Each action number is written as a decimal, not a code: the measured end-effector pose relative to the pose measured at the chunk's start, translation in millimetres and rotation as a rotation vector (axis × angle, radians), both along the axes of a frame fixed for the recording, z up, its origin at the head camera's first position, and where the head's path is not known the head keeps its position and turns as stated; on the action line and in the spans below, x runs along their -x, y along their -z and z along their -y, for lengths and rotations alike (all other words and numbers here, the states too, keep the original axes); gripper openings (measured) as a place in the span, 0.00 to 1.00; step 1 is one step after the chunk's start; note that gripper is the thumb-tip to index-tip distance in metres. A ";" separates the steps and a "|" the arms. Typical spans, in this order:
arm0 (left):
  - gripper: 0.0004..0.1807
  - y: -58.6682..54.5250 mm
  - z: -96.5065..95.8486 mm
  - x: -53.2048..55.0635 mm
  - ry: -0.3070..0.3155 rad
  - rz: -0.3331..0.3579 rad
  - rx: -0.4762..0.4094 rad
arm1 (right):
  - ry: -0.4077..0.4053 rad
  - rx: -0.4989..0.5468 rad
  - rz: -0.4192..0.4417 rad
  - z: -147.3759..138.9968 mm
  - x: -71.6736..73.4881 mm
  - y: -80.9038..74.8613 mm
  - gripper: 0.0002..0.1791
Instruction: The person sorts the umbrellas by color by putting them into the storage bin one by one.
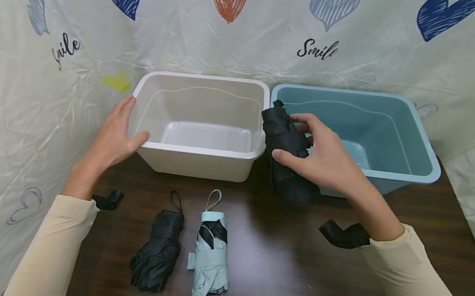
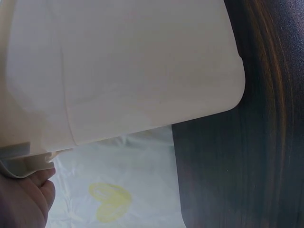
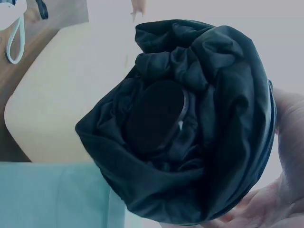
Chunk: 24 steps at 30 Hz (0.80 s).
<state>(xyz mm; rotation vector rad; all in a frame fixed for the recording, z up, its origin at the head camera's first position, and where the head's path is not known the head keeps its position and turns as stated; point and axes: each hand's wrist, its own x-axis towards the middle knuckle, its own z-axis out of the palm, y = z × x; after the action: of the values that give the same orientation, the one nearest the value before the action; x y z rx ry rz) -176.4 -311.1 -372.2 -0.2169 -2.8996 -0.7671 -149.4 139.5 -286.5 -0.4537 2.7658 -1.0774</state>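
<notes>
My right hand (image 1: 328, 155) grips a folded black umbrella (image 1: 287, 146) over the inner ends of two bins, tilted with its lower end toward me. The right wrist view shows the end of this umbrella (image 3: 190, 128) close up, with bunched cloth around a dark oval tip. At the left, my left hand (image 1: 114, 135) holds the rim of the white bin (image 1: 192, 164), thumb on the front edge and fingers along the side. In the left wrist view, fingertips (image 2: 45, 187) curl under the rim of that bin (image 2: 142, 66). The white bin's inside shows nothing in it.
A teal bin (image 1: 402, 176) stands right of the white one, their rims nearly meeting. Nearer me on the dark wooden table (image 1: 270, 289) lie a second black folded umbrella (image 1: 159, 250) and a light mint one (image 1: 211, 261), both with wrist loops. A heart-patterned sheet (image 1: 170, 16) hangs behind.
</notes>
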 end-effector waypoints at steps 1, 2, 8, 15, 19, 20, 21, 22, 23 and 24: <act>0.52 0.1 -0.4 0.6 0.001 -0.002 0.001 | 0.000 0.002 0.003 1.3 3.6 -1.3 0.44; 0.52 0.2 -0.7 1.0 0.002 -0.003 0.000 | -0.003 0.006 0.006 2.7 7.4 -2.6 0.44; 0.52 1.4 -0.2 3.3 0.013 0.010 -0.003 | -0.041 0.026 0.041 11.9 32.4 -11.1 0.44; 0.52 2.3 1.2 -2.4 0.009 0.002 -0.024 | -0.111 0.060 0.068 27.8 61.5 -17.2 0.44; 0.52 4.0 -0.6 -1.4 0.022 -0.006 -0.017 | -0.134 0.052 0.055 33.4 75.2 -21.9 0.44; 0.52 4.0 -1.0 -0.9 0.023 -0.012 -0.018 | -0.142 0.048 0.052 35.3 78.3 -23.2 0.44; 0.52 3.5 -1.3 -0.8 0.020 -0.016 -0.020 | -0.151 0.045 0.051 37.5 81.1 -24.7 0.44; 0.52 2.7 -1.5 -0.8 0.019 -0.019 -0.022 | -0.156 0.042 0.052 39.5 83.8 -26.2 0.44; 0.52 2.1 -1.6 -0.6 0.016 -0.021 -0.024 | -0.161 0.042 0.052 41.8 86.1 -27.8 0.44; 0.52 1.9 -1.6 -0.1 0.015 -0.026 -0.027 | -0.166 0.043 0.052 43.7 88.5 -29.2 0.44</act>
<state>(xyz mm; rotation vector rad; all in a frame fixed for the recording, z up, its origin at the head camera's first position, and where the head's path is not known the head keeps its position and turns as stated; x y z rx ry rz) -176.3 -309.5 -374.1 -0.2439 -2.8652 -0.7991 -237.8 95.7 -257.4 -0.6389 2.6110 -1.0949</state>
